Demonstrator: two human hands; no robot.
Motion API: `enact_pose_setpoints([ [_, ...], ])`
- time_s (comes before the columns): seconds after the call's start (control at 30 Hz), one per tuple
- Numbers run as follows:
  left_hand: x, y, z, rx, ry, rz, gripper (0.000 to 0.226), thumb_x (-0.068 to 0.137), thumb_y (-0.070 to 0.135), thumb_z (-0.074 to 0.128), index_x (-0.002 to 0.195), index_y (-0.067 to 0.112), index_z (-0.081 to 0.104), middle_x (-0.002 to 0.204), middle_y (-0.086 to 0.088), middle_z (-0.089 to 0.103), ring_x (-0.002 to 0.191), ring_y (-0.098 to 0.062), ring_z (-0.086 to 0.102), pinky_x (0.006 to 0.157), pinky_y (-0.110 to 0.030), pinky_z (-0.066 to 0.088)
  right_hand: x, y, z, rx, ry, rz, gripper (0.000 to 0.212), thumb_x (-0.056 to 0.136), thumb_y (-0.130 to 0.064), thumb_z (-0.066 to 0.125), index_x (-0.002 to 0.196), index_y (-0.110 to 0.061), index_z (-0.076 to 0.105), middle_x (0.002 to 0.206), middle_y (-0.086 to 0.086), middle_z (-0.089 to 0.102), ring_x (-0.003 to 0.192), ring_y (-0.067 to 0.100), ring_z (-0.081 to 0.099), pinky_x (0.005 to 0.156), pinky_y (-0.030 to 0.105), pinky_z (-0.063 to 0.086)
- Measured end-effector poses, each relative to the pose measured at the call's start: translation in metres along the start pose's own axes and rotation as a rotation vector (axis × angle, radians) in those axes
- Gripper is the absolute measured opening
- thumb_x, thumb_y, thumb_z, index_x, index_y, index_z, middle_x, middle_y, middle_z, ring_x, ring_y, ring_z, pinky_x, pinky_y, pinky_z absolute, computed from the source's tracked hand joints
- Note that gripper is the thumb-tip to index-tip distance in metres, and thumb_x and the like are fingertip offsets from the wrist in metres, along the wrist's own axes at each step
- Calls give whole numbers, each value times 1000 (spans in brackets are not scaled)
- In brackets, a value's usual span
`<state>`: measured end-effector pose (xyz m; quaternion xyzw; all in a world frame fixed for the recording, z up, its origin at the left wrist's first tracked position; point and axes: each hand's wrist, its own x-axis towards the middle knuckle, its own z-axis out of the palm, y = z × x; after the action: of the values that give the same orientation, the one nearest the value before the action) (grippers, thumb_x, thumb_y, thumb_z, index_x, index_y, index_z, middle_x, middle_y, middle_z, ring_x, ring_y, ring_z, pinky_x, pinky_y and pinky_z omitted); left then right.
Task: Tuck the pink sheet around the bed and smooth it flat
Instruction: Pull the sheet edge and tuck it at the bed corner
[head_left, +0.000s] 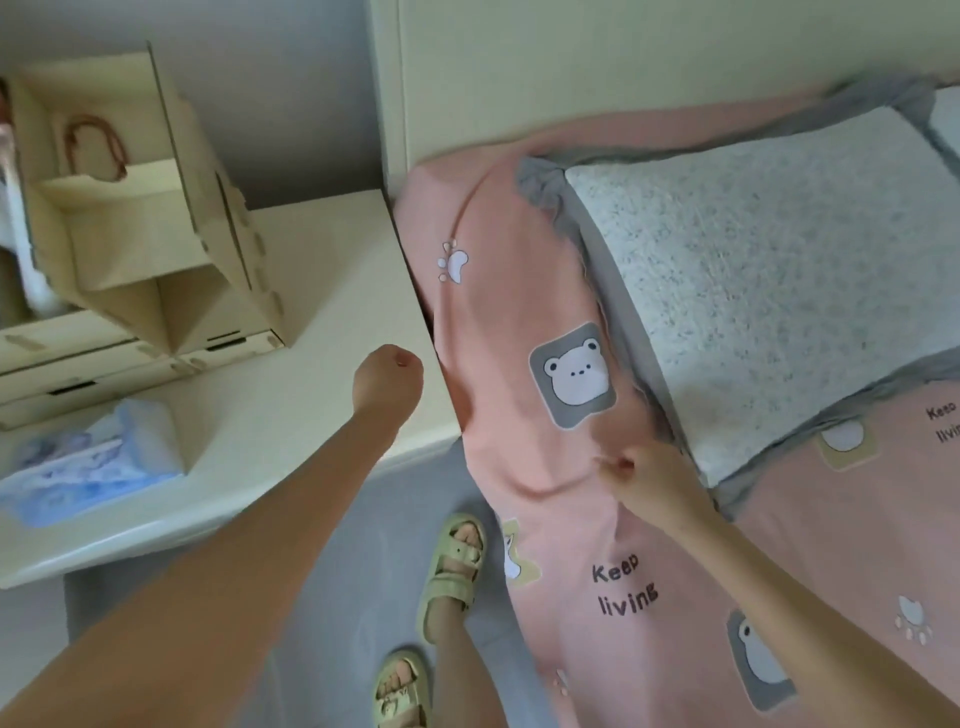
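On the smooth cream nightstand (322, 270), beside a stiff cardboard organiser (130, 218) and a crinkly tissue pack (88, 462), the left hand (387, 379) hovers over the corner, foreshortened, so I cannot tell its grip. Just right of it the soft printed pink sheet (519, 322) drapes down the mattress side, its loose edge running along the bed. The right hand (649, 483), the nearer one, pinches a wrinkled fold beside the nubbly grey-frilled pillow (779, 270).

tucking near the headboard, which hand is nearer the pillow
Right. The right hand pinches the sheet by the near corner of the pillow; the left hand is over the nightstand, across the sheet.
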<state>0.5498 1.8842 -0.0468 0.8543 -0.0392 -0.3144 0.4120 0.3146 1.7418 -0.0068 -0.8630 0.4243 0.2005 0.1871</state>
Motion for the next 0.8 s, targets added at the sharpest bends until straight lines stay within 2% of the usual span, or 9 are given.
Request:
enact_pose_setpoints([
  [0.07,26,16,3,22,14,-33,13,86,9,41,77,11,51,77,-12,47,72,-22,43,69,-34,41,35,-14,-15,157,143,-19,8,91,-38,53,93,-31,56,64,-4,52,70,24,51,58,27,34],
  [0.1,40,26,5,14,26,-68,15,88,11,42,76,8,51,76,-13,48,72,-24,46,71,-36,44,54,-24,-20,172,176,0,24,91,-41,51,109,-26,56,76,-2,59,78,25,57,62,27,37],
  [0.2,84,58,10,-132,71,-218,32,92,17,40,64,4,47,53,-6,54,68,-30,57,73,-32,47,110,-47,-33,142,247,116,51,88,-56,49,97,-6,57,94,13,67,92,31,62,64,28,36],
  [0.3,121,84,21,-144,64,-243,39,93,26,41,58,8,42,56,-5,50,69,-29,59,59,-27,40,156,-66,-39,126,182,179,66,86,-65,43,100,-2,58,95,13,67,91,31,65,63,28,38],
  [0.43,157,102,43,-175,-123,-217,13,72,12,52,60,8,49,50,-10,53,52,-28,51,79,-40,51,195,-78,-32,73,71,64,39,95,-36,44,105,-2,60,109,16,62,102,31,62,74,29,46],
  [0.5,167,104,54,-104,-154,-187,6,67,9,46,62,6,45,42,-9,52,42,-25,46,67,-31,46,204,-79,-25,7,30,34,29,96,-20,45,115,-1,56,119,16,59,108,30,60,84,32,48],
  [0.57,175,101,61,-56,-140,-131,12,85,6,39,74,6,44,50,-11,56,43,-27,45,56,-25,42,211,-78,-21,-12,35,43,30,93,-12,45,119,1,54,119,16,59,108,29,60,85,31,49],
  [0.7,182,92,55,151,-75,26,17,89,5,37,75,9,46,71,-11,53,60,-29,48,60,-33,46,212,-83,-23,86,95,34,20,90,-11,45,95,3,58,101,20,64,93,33,62,73,34,46],
  [0.8,185,99,32,400,73,145,25,83,1,40,61,12,36,58,-3,39,66,-28,37,48,-29,23,203,-83,-29,167,150,46,10,88,-10,45,80,-7,50,93,18,63,86,34,60,65,33,39],
])
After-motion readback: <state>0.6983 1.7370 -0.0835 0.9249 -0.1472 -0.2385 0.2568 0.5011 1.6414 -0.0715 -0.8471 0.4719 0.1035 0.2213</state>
